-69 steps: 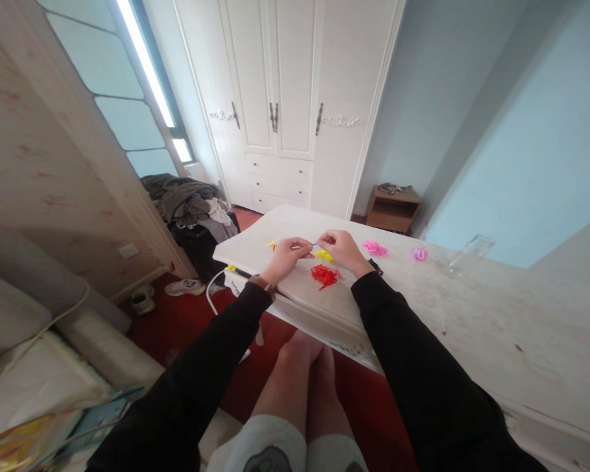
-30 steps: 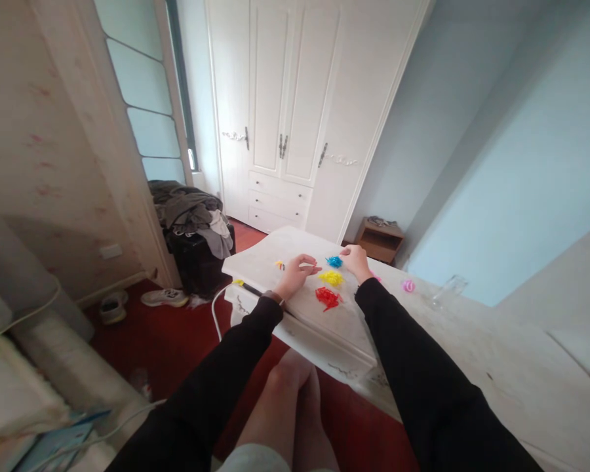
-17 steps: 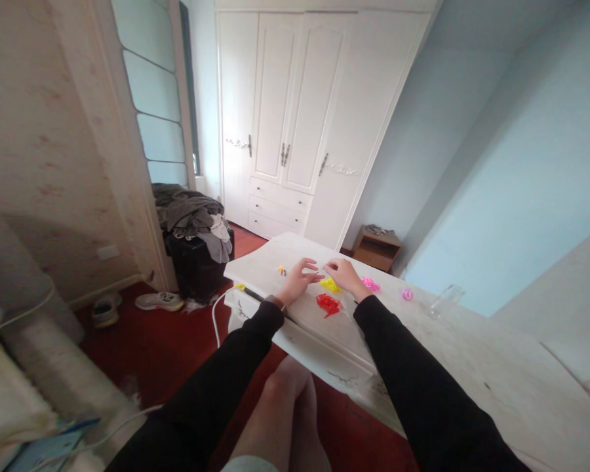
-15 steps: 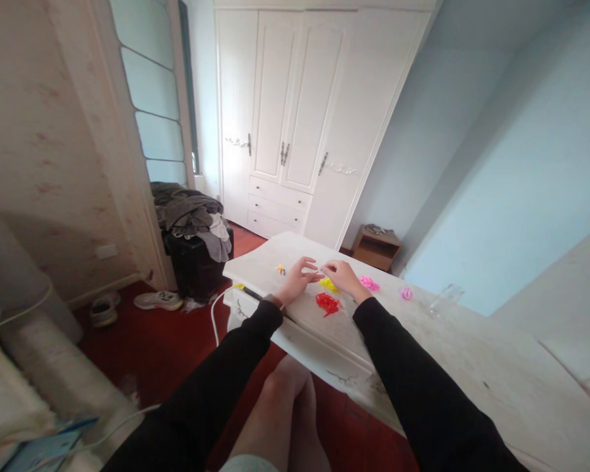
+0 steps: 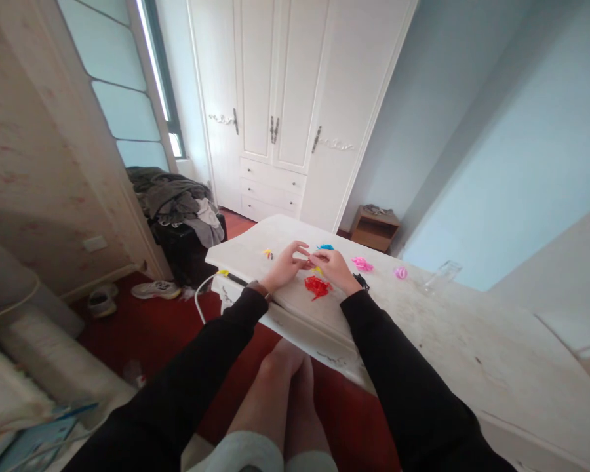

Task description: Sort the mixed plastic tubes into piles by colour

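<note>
My left hand (image 5: pixel 286 267) and my right hand (image 5: pixel 332 267) meet at the fingertips just above the white tabletop. The fingers of both are bent into a pinch, and whatever is between them is too small to make out. Right below lies a loose heap of red strips (image 5: pixel 317 286). A yellow heap (image 5: pixel 317 270) is mostly covered by my right hand. Beyond the fingers a blue heap (image 5: pixel 325 247) shows, and a black heap (image 5: pixel 360 281) lies beside my right wrist. Left of my left hand are a few tiny yellow and dark pieces (image 5: pixel 268 254).
Pink strips (image 5: pixel 362 264), a pink-purple round bundle (image 5: pixel 400 273) and a clear plastic box (image 5: pixel 441 276) lie farther right on the white table (image 5: pixel 452 334). A white cable (image 5: pixel 200 298) hangs over its left edge. A white wardrobe (image 5: pixel 280 78) stands behind.
My right hand has come closer to my left, and their fingertips now meet. The view has tilted and shifted a little, and the blue and black heaps now show.
</note>
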Action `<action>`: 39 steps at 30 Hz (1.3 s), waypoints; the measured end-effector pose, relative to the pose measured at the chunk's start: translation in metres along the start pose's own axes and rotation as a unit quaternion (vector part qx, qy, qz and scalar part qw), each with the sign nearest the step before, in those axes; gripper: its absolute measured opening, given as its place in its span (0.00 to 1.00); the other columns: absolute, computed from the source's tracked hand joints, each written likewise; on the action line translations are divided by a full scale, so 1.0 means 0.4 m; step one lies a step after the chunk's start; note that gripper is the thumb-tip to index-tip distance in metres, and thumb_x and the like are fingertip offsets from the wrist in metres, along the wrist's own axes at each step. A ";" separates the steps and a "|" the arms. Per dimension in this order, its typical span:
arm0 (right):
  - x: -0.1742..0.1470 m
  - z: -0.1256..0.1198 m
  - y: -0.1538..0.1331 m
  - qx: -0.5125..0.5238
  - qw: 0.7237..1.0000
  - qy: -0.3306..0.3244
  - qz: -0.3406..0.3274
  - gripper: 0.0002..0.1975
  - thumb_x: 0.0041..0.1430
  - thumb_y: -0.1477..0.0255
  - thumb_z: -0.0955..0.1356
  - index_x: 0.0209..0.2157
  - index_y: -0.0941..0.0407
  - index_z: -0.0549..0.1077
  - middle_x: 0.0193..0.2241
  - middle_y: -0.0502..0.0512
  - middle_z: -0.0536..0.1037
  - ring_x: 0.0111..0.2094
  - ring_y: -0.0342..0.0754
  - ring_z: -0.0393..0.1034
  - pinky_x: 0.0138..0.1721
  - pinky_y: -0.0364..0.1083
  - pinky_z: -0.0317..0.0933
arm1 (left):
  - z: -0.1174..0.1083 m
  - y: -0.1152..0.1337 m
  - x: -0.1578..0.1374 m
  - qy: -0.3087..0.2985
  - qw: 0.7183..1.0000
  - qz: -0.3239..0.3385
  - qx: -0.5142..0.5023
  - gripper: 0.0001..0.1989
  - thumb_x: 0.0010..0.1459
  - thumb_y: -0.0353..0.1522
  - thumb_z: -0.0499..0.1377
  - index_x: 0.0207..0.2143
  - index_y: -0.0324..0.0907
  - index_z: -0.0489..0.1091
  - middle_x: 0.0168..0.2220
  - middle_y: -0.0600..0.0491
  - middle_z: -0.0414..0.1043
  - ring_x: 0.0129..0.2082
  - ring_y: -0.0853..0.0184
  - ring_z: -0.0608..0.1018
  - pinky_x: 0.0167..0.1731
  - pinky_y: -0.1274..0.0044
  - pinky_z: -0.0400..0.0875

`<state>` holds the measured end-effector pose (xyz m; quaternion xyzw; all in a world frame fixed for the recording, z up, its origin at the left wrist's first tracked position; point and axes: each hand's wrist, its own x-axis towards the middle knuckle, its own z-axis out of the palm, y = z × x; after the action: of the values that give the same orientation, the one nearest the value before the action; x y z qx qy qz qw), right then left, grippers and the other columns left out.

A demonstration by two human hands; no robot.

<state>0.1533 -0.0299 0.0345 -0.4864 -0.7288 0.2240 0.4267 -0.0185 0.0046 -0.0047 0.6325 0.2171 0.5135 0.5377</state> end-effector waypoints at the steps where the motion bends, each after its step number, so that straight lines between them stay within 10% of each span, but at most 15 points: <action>1: -0.001 -0.002 0.000 0.000 1.000 -0.003 -0.001 0.10 0.59 0.66 0.69 0.31 0.58 0.80 0.30 0.55 0.82 0.32 0.48 0.75 0.36 0.45 0.64 | 0.000 -0.001 0.001 -0.001 1.000 -0.002 0.004 0.21 0.52 0.22 0.62 0.49 0.42 0.65 0.44 0.53 0.72 0.33 0.71 0.83 0.41 0.72 0.81; 29: 0.004 -0.007 -0.005 -0.083 0.994 0.068 0.011 0.04 0.55 0.72 0.66 0.28 0.56 0.71 0.28 0.52 0.76 0.32 0.48 0.69 0.38 0.47 0.60 | 0.019 0.019 -0.002 0.035 0.995 -0.031 0.090 0.12 0.57 0.36 0.67 0.30 0.38 0.69 0.24 0.54 0.73 0.24 0.65 0.82 0.27 0.79 0.76; 39: 0.011 -0.066 0.007 -0.144 0.947 0.288 0.005 0.04 0.59 0.70 0.62 0.31 0.52 0.66 0.31 0.53 0.73 0.36 0.51 0.68 0.41 0.49 0.61 | 0.042 0.025 -0.011 -0.001 0.998 -0.029 0.057 0.05 0.58 0.26 0.62 0.29 0.37 0.69 0.24 0.54 0.73 0.25 0.68 0.82 0.28 0.79 0.77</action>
<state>0.1762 -0.0271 0.0485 -0.5896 -0.5973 -0.0305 0.5428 -0.0084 -0.0101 0.0044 0.6562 0.2640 0.4835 0.5157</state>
